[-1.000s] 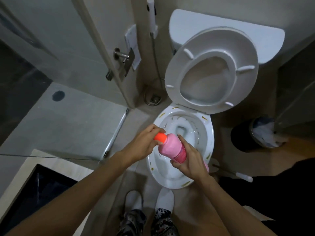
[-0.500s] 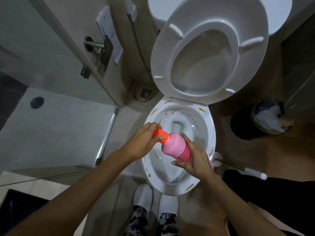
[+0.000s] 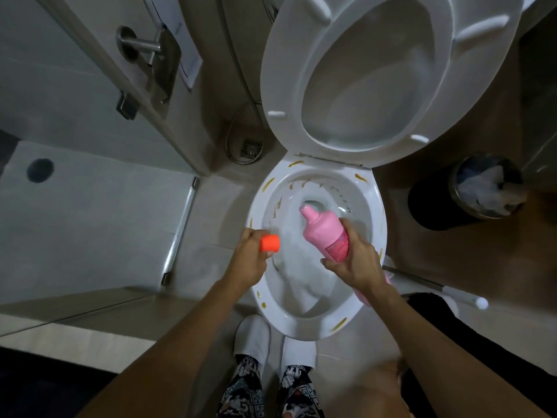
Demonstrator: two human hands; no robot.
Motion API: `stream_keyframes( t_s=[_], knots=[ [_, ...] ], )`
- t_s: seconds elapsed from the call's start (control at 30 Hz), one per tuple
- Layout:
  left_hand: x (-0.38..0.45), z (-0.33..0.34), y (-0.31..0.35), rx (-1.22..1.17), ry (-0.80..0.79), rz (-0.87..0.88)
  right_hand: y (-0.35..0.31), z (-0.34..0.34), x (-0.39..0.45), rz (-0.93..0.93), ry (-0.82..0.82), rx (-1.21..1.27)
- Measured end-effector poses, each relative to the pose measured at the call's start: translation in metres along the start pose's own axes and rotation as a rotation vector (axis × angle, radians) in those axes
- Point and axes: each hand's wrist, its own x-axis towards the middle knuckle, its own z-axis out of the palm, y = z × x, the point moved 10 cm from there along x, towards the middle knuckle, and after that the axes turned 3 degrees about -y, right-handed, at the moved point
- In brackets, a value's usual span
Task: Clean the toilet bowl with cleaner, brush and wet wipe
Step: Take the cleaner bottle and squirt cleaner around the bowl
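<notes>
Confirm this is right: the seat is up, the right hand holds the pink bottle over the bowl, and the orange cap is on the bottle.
One point is wrong: the orange cap is off, held in the left hand beside the rim. The head view shows the pink bottle with a bare spout, gripped by the right hand over the bowl, with the seat up.

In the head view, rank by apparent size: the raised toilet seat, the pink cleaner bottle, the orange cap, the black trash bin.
1. raised toilet seat
2. black trash bin
3. pink cleaner bottle, though nearer the camera, so its place against the bin is unsure
4. orange cap
</notes>
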Motion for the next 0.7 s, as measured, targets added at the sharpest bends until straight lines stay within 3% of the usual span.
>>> stream_keyframes(
  t_s=[0.13,0.7],
  knots=[
    [0.009,0.018,-0.024,0.003,-0.006,-0.101,0.008,0.013,0.012,0.048,-0.039,-0.015],
    [0.022,0.025,-0.055,-0.100,0.023,-0.055,0.021,0.072,0.071,0.138,-0.126,-0.145]
  ],
)
